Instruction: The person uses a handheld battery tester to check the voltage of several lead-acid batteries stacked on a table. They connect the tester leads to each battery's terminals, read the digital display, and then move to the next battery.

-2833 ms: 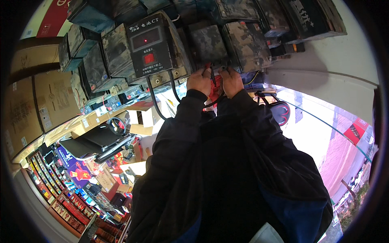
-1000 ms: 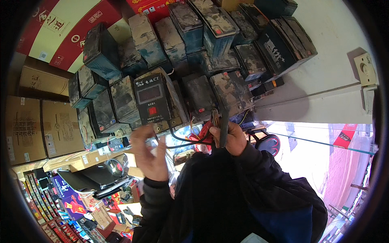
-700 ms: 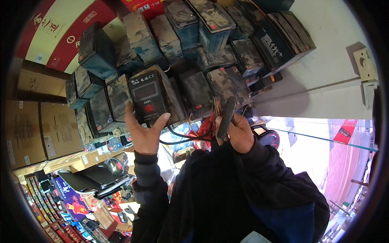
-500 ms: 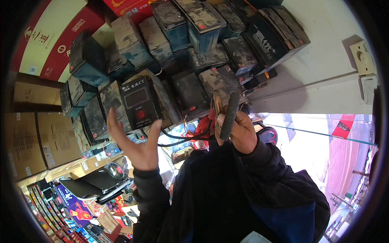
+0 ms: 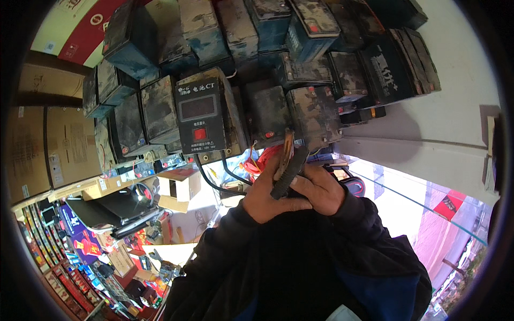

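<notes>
1. Clamp (image 5: 290,174) with a long, black ribbed grip and a copper-coloured metal strip along its left side, held between the two hands in front of the chest.
2. Its long axis slants: the lower end sits low between the hands, while the upper end points away from the body toward the batteries.
3. Right hand (image 5: 321,190): fingers and thumb closed on the grip's lower right side. Left hand (image 5: 261,198): against the clamp's left side, thumb stretched toward the right hand; whether it truly grips, I cannot tell. Both hands touch the clamp, so neither is nearer.
4. Just beyond the tip stands a dusty, dark block-shaped battery (image 5: 267,109) with a red terminal (image 5: 269,135); contact between them cannot be made out.
5. Left of that battery, a black box-shaped tester (image 5: 199,115) with a dark display window and red switch trails black cables (image 5: 207,178).
6. Farther left stand brown cardboard boxes (image 5: 73,142).
</notes>
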Demonstrator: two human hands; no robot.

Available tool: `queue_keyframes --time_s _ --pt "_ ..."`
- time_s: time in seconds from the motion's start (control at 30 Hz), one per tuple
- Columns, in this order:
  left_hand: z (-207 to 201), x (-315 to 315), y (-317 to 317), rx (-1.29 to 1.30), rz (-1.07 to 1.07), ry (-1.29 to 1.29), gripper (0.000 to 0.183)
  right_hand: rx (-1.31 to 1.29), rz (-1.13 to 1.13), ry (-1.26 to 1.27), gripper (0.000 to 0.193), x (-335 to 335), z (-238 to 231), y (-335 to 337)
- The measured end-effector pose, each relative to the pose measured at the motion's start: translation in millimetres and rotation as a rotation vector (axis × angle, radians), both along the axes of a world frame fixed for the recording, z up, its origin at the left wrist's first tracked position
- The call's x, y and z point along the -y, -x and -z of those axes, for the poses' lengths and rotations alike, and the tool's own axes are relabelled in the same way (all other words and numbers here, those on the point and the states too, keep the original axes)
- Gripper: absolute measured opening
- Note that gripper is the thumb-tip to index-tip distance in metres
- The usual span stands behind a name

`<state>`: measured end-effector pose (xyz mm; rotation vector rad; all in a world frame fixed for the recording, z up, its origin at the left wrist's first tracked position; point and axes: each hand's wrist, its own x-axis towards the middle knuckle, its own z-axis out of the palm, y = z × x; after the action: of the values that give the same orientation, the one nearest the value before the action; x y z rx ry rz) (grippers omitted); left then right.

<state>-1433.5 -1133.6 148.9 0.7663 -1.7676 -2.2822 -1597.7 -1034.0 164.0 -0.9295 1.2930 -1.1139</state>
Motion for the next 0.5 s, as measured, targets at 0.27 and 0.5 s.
queue_keyframes --time_s 0.27,0.5 --pt "3.8 -7.6 -27.3 0.266 -0.296 -0.083 0.050 -0.418 -0.258 0.006 0.044 46.4 -20.9 41.7" --pt "-7.6 -20.8 -57.6 0.018 -0.666 -0.156 0.023 -1.182 -0.061 -0.058 0.083 143.7 86.1 27.5"
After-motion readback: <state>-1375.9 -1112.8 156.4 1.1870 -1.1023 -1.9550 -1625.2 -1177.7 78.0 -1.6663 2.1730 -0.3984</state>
